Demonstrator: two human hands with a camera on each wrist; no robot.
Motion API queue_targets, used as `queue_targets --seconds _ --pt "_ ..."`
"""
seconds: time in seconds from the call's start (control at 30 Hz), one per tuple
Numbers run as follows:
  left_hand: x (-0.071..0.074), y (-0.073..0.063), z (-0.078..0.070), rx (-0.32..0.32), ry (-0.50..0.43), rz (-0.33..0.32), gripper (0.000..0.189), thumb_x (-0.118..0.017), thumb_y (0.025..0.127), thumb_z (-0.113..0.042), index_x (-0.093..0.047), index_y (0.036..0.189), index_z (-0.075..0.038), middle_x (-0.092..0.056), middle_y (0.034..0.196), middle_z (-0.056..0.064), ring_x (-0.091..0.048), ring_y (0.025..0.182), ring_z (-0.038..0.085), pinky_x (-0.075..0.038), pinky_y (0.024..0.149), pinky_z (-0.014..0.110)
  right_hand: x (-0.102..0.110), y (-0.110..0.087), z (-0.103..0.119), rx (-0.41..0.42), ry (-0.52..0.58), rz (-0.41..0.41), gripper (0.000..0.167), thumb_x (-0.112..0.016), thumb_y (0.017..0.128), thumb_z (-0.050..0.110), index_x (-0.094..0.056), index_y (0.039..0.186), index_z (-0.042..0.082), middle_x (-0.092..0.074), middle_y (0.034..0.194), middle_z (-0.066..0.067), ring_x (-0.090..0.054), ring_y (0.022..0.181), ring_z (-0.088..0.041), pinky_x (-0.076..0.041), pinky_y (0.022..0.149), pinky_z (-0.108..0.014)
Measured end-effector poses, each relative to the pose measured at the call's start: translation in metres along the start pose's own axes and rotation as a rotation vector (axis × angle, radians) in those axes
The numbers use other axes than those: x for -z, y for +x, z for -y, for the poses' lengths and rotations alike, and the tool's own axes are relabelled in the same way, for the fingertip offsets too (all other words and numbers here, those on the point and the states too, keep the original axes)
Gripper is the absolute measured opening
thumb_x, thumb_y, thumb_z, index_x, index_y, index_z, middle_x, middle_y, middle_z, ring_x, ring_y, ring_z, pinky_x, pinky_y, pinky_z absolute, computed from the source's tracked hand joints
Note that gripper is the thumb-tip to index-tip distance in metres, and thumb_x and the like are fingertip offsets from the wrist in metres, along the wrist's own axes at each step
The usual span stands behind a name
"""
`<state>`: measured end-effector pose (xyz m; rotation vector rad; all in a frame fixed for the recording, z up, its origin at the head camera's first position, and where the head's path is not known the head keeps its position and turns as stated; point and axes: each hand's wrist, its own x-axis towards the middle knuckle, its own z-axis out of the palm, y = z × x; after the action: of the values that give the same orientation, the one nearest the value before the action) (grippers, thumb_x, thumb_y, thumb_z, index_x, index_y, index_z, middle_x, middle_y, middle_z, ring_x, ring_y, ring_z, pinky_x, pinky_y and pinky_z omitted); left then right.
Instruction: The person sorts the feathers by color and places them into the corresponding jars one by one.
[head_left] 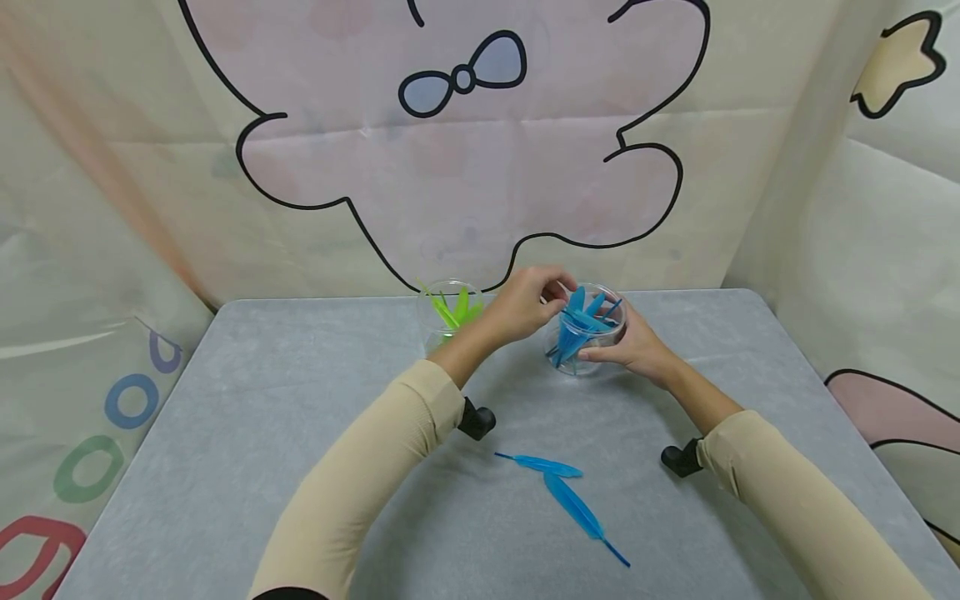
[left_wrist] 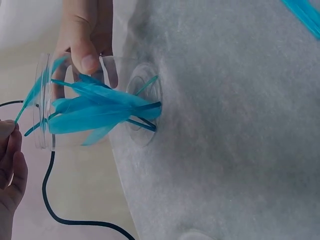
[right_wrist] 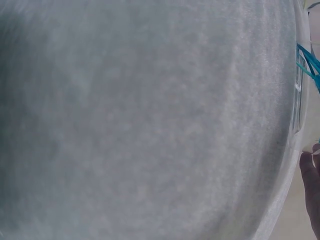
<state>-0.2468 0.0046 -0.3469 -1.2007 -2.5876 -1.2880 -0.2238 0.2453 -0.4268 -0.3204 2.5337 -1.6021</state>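
Observation:
A clear plastic jar [head_left: 577, 367] stands on the table with several blue feathers [left_wrist: 95, 112] in it. My right hand [head_left: 637, 343] grips the jar from its right side, thumb toward the front. Over the jar's mouth, my left hand [head_left: 531, 302] pinches a blue feather [left_wrist: 34, 95] by its quill tip; the vane reaches into the opening. Two more blue feathers, an upper one [head_left: 547, 465] and a lower one [head_left: 576, 506], lie on the table nearer to me. In the right wrist view, only fingers [right_wrist: 312, 187] and part of the jar show at the right edge.
A second clear jar [head_left: 428, 317] with green feathers [head_left: 459, 312] stands to the left, partly hidden behind my left forearm. The grey table [head_left: 247, 433] ends at a printed cloth backdrop [head_left: 315, 250] just behind both jars.

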Motion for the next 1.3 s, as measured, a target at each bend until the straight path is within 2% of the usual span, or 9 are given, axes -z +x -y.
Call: queue_targets --seconds 0.17,0.3,0.4,0.53,0.8,0.93,1.13,1.3 --pt "-0.004 0.001 0.000 0.000 0.019 -0.008 0.019 -0.064 0.096 -0.003 -0.069 0.114 -0.003 -0.069 0.098 0.004 -0.064 0.088 0.012 -0.051 0.080 0.017 -0.001 0.001 -0.001 0.001 -0.006 0.002 0.097 -0.081 0.084 0.013 -0.018 0.156 0.014 -0.038 0.149 -0.017 -0.042 0.133 -0.033 -0.038 0.108 -0.052" --pt "-0.006 0.002 0.000 0.004 0.028 -0.001 0.018 -0.066 0.095 -0.003 -0.069 0.113 -0.003 -0.069 0.097 0.004 -0.064 0.087 0.012 -0.051 0.079 0.017 0.000 0.001 -0.001 -0.001 -0.010 0.003 0.097 -0.082 0.084 0.013 -0.017 0.157 0.015 -0.039 0.149 -0.017 -0.045 0.130 -0.031 -0.046 0.102 -0.035" --pt "-0.006 0.002 0.000 0.009 0.021 0.019 0.019 -0.065 0.095 -0.003 -0.068 0.114 -0.002 -0.069 0.099 0.006 -0.065 0.088 0.014 -0.052 0.080 0.018 -0.001 0.001 -0.001 0.000 -0.005 0.003 0.097 -0.082 0.083 0.014 -0.018 0.156 0.014 -0.040 0.148 -0.016 -0.047 0.128 -0.030 -0.047 0.094 -0.021" --pt "-0.007 0.001 0.000 0.013 -0.001 0.042 0.020 -0.064 0.096 -0.002 -0.067 0.115 0.000 -0.070 0.100 0.010 -0.066 0.090 0.016 -0.052 0.080 0.020 -0.001 0.001 -0.002 -0.002 0.007 0.003 0.098 -0.083 0.082 0.013 -0.018 0.156 0.014 -0.041 0.147 -0.016 -0.047 0.128 -0.029 -0.046 0.092 -0.016" --pt "-0.007 -0.001 0.002 0.017 -0.031 0.052 0.021 -0.064 0.095 -0.001 -0.067 0.116 0.000 -0.071 0.103 0.012 -0.066 0.093 0.018 -0.052 0.082 0.021 -0.001 0.001 -0.001 0.001 0.018 0.010 0.096 -0.082 0.083 0.012 -0.019 0.156 0.015 -0.042 0.145 -0.016 -0.048 0.127 -0.029 -0.047 0.092 -0.018" --pt "-0.006 -0.003 0.002 0.011 -0.039 0.059 0.023 -0.064 0.096 -0.002 -0.067 0.119 0.000 -0.070 0.111 0.014 -0.066 0.098 0.018 -0.052 0.084 0.022 -0.001 0.001 -0.002 -0.002 0.013 0.012 0.095 -0.082 0.083 0.015 -0.020 0.155 0.015 -0.042 0.145 -0.015 -0.049 0.126 -0.029 -0.048 0.093 -0.022" --pt "-0.002 -0.010 0.004 -0.030 -0.062 0.027 0.024 -0.065 0.095 -0.002 -0.066 0.119 0.001 -0.069 0.113 0.016 -0.065 0.097 0.020 -0.053 0.087 0.026 -0.001 0.001 -0.004 0.000 0.001 0.009 0.094 -0.082 0.084 0.015 -0.020 0.155 0.014 -0.041 0.146 -0.015 -0.048 0.127 -0.030 -0.047 0.102 -0.039" --pt "0.000 -0.024 0.007 -0.071 -0.069 0.013 0.022 -0.067 0.094 -0.003 -0.069 0.115 0.001 -0.070 0.106 0.011 -0.064 0.091 0.015 -0.052 0.082 0.021 0.000 0.001 -0.004 0.014 0.001 -0.004 0.095 -0.082 0.083 0.014 -0.020 0.155 0.014 -0.041 0.146 -0.016 -0.047 0.129 -0.032 -0.040 0.107 -0.053"
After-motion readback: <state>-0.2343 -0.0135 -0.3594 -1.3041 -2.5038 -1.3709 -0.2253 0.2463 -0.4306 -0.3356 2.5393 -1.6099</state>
